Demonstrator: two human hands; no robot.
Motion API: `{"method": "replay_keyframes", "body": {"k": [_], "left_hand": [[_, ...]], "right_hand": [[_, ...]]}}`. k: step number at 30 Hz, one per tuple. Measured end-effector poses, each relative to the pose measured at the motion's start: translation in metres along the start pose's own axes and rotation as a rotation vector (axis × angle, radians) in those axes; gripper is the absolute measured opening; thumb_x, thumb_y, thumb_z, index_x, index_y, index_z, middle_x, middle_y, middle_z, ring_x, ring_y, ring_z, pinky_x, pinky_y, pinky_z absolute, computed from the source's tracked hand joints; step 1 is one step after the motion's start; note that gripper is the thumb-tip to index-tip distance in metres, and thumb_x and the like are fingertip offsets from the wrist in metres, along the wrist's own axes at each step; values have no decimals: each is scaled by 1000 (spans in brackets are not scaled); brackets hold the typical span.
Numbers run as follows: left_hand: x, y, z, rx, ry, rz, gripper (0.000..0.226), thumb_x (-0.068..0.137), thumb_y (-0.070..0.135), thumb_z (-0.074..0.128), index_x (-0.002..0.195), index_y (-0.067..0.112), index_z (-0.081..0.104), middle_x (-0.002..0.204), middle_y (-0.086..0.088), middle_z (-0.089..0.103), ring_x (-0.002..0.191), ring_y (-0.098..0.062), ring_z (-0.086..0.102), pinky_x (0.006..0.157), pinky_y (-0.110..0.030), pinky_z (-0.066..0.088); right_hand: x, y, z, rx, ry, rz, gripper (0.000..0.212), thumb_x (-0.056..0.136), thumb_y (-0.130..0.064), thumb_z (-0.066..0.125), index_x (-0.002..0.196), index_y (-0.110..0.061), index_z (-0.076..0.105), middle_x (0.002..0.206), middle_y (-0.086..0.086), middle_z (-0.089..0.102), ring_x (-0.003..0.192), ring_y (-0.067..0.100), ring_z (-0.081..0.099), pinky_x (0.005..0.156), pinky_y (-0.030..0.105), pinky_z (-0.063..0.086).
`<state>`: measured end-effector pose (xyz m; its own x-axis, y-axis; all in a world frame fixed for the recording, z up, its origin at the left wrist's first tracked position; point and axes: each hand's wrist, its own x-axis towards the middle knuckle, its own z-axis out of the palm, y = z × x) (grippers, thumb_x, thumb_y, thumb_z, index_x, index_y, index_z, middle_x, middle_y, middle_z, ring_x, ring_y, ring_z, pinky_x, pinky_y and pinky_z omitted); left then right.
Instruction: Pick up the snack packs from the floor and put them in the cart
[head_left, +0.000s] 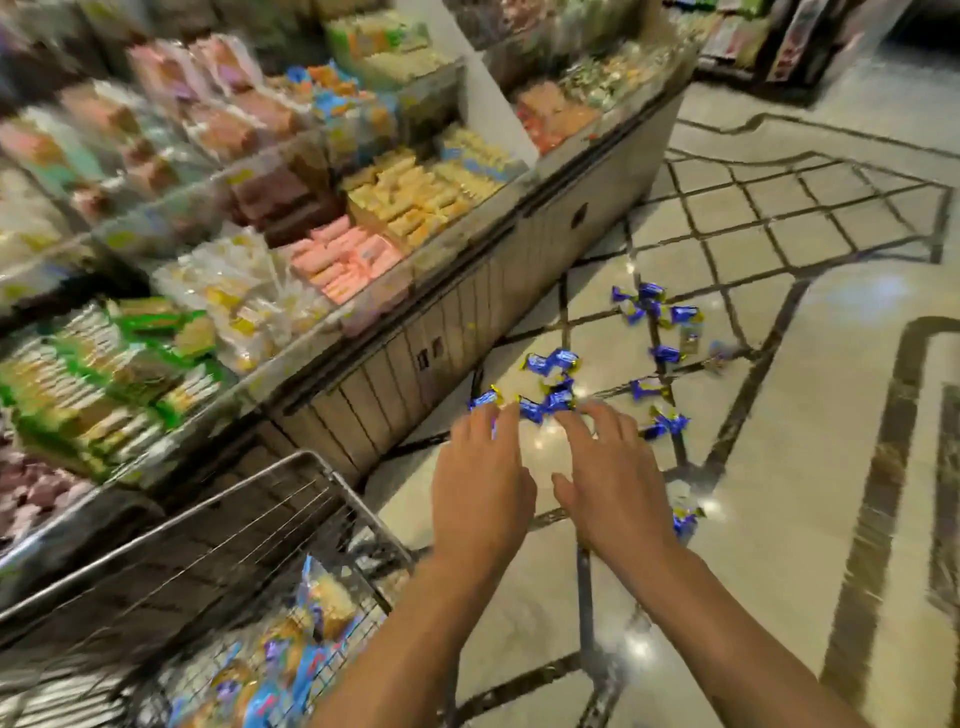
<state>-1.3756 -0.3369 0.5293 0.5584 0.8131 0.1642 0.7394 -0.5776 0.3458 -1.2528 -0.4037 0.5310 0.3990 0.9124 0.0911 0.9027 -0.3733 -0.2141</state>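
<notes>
Several small blue and gold snack packs (550, 361) lie scattered on the shiny tiled floor (831, 467), some further off (649, 304) and one near my right wrist (684, 521). My left hand (480, 483) and my right hand (610, 478) reach forward side by side, palms down, fingers spread, with fingertips over the nearest packs (545, 405). Both hands hold nothing. The wire cart (311, 460) stands at the lower left, with several colourful packets inside it.
A long display counter (441, 322) with bins of wrapped sweets and biscuits runs along the left, close to the packs. Dark inlaid lines cross the pale floor. Another shelf unit (789, 41) stands at the far right back.
</notes>
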Motion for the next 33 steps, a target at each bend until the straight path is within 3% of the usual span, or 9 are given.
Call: {"method": "replay_keyframes", "body": {"k": [5,8,13,22,33], "left_hand": [[29,167,60,-143,-28,93,67,74,21,69,136,18,46,129,-5,52,117,-30,48,93,-41,47],[55,236,87,-124,-51,151,62,81,26,69,138,18,45,130,-6,52,121,-29,48,95,-40,44],[113,339,113,-115,-51,250,63,82,24,69,140,15,46,130,-7,54,121,-29,49,97,-40,41],[230,472,189,-121,-134,360,59,86,26,66,140,16,43,128,-7,56,118,-30,51,92,-44,45],[390,597,254,-168,-182,351,60,88,25,64,143,18,42,135,-3,52,124,-25,49,93,-40,45]], "right_hand": [[-20,161,-51,57,40,148,64,76,-30,75,135,-24,51,141,4,46,129,26,40,99,39,39],[-28,244,-80,65,59,234,66,81,-33,69,141,-26,43,146,1,38,132,24,34,103,38,34],[-13,348,-107,95,119,348,60,83,-32,67,138,-28,44,142,-2,38,131,21,32,103,36,34],[72,501,-139,111,211,476,56,83,-32,67,134,-26,47,135,-3,42,125,21,39,100,39,39],[197,668,-174,87,185,513,54,87,-28,66,137,-24,46,135,-1,43,124,21,41,98,37,39]]}}
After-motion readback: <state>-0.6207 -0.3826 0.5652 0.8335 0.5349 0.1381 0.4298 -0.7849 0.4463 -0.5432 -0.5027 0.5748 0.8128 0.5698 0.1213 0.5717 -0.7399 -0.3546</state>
